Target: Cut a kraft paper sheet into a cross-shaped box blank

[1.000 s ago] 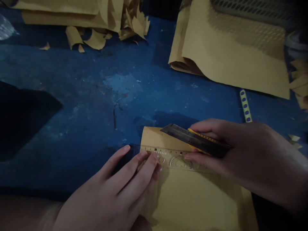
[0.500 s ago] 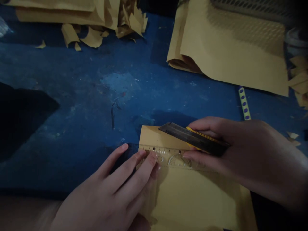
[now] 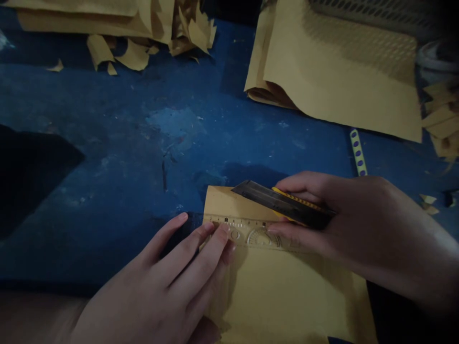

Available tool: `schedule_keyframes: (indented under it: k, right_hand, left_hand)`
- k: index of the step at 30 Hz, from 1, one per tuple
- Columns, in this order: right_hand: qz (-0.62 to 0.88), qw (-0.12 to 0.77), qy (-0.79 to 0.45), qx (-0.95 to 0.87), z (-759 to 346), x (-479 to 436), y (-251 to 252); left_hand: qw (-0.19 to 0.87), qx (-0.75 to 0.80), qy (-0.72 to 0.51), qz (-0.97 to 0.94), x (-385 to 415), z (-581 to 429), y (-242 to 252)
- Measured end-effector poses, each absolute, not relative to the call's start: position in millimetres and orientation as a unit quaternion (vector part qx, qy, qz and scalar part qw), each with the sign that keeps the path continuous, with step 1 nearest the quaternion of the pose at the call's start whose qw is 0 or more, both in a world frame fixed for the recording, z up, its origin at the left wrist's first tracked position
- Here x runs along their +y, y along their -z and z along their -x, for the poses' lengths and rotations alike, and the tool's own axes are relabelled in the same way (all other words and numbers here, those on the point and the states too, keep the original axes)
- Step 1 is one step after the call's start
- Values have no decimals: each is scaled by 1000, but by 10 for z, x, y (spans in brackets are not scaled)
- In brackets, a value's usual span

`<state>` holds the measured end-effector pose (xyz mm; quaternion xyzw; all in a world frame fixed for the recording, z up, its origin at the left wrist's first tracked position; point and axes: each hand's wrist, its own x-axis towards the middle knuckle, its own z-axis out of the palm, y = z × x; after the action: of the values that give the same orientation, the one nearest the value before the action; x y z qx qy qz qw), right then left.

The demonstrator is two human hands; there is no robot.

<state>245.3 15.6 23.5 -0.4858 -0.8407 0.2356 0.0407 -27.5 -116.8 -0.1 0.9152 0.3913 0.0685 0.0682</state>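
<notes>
A tan paper sheet (image 3: 279, 291) lies on the blue table (image 3: 143, 143) in front of me. Across its upper part rests a clear ruler (image 3: 247, 233) with a protractor cut-out. My left hand (image 3: 168, 282) lies flat, fingers stretched out, pressing the ruler's left end and the sheet. My right hand (image 3: 362, 229) is closed round a yellow and black utility knife (image 3: 283, 204), whose dark blade end points left over the sheet just above the ruler's edge.
A stack of tan sheets (image 3: 340, 76) lies at the back right. Paper scraps and more sheets (image 3: 143, 33) are heaped at the back left. A dotted paper strip (image 3: 357, 153) lies by my right hand. A dark shape (image 3: 28, 172) sits at the left.
The whole scene has drifted slightly left and up in view as my head moved. Both hands, the ruler and the knife keep the same positions on the sheet.
</notes>
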Motion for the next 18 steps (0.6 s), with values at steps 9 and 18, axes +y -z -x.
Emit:
schedule_keyframes:
  k: [9, 18]
  right_hand:
    - [485, 51, -247, -837, -2430, 165, -239]
    - [469, 58, -270, -839, -2442, 154, -261]
  left_hand:
    - [50, 376, -65, -923, -1159, 275, -15]
    - [69, 367, -66, -925, -1136, 309, 19]
